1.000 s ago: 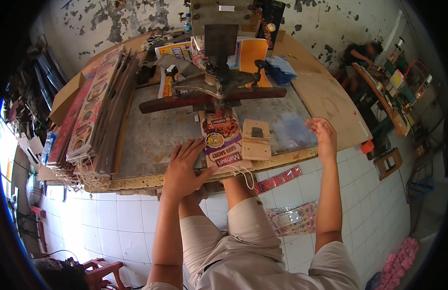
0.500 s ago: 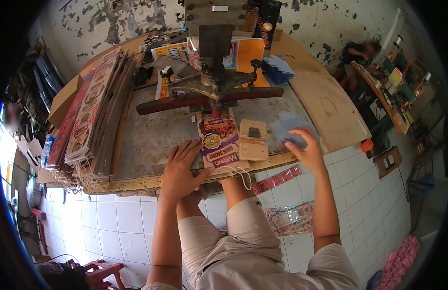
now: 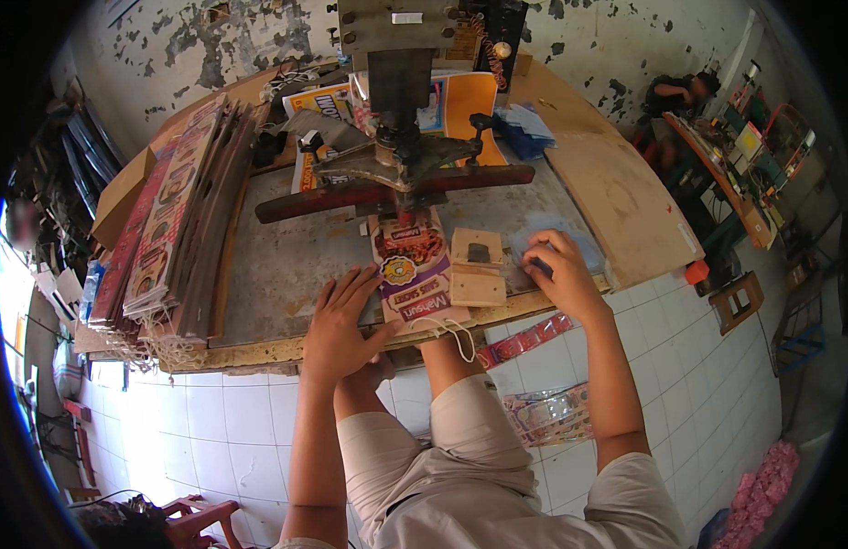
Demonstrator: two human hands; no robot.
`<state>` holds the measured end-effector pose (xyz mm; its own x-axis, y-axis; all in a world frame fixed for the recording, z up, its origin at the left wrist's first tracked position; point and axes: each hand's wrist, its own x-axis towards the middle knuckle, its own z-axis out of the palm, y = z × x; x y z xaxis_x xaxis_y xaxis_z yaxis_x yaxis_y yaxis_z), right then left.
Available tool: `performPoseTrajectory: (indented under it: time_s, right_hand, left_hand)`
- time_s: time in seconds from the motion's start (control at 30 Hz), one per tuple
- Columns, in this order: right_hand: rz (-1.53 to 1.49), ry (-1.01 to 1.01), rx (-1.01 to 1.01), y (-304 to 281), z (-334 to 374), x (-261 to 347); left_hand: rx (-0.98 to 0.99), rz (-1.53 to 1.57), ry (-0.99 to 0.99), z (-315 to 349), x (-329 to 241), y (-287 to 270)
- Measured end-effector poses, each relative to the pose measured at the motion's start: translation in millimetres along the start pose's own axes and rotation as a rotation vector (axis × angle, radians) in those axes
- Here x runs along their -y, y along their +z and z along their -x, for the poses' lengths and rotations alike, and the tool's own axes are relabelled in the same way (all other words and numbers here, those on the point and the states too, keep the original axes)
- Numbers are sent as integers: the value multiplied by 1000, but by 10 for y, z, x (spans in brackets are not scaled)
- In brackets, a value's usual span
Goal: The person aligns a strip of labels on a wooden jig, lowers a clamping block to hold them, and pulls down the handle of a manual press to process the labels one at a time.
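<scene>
My left hand (image 3: 343,320) lies flat on the worktop with its fingers spread, its fingertips at the left edge of a printed cardboard panel (image 3: 413,284). The panel shows food pictures and a purple band, and a white string loop hangs from its near end. To the panel's right is a pale wooden block (image 3: 479,285) in two sections, with a dark piece (image 3: 479,252) on the far one. My right hand (image 3: 559,274) hovers right of the block, fingers curled together; what they hold, if anything, is hidden. Behind it is a bluish translucent patch (image 3: 556,233).
A metal press arm (image 3: 396,188) with a wide crossbar stands over the panel's far end. Stacked printed panels (image 3: 172,215) with strings fill the left side. A brown board (image 3: 616,183) lies on the right. Shiny printed strips (image 3: 547,412) lie on the tiles. A person (image 3: 680,96) sits far right.
My right hand has moved slightly left toward the wooden block, and its spread fingers have closed together. My left hand stays in place on the worktop.
</scene>
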<state>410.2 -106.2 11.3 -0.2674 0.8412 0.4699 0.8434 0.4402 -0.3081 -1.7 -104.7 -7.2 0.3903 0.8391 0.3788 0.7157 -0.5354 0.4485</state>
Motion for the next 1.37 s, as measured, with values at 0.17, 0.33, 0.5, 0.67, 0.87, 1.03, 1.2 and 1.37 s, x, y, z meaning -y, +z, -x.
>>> performPoseTrajectory:
  time_s: [0.17,0.33,0.5,0.67,0.87,1.03,1.2,1.37]
  right_hand:
    - [-230,252,-124,-76,70,0]
    - [-417,345,-155,-24,205,-253]
    - [-494,434,-167,72,319,-273]
    - [-424,314,-181,169,304,-250]
    - [-564,366,-166,131,359,-289]
    - [-722,463,-203,126,353,-364]
    - [-1321,563,-812,0,524,-1157]
    - [-1309,455,-1272,-556,560,-1586]
  left_hand:
    - [-2,12,-6,11,15,3]
    - [-167,23,57,1,-88,1]
    - [-154,218,300,-168,-891,222]
    - [20,205,513,-288,-1578,995]
    - [38,-66,272,-437,-1892,1564]
    - [23,-84,226,-474,-1851,1751]
    - [51,-111,225,-481,-1883,1739]
    - [44,-144,216,-435,-1859,1786]
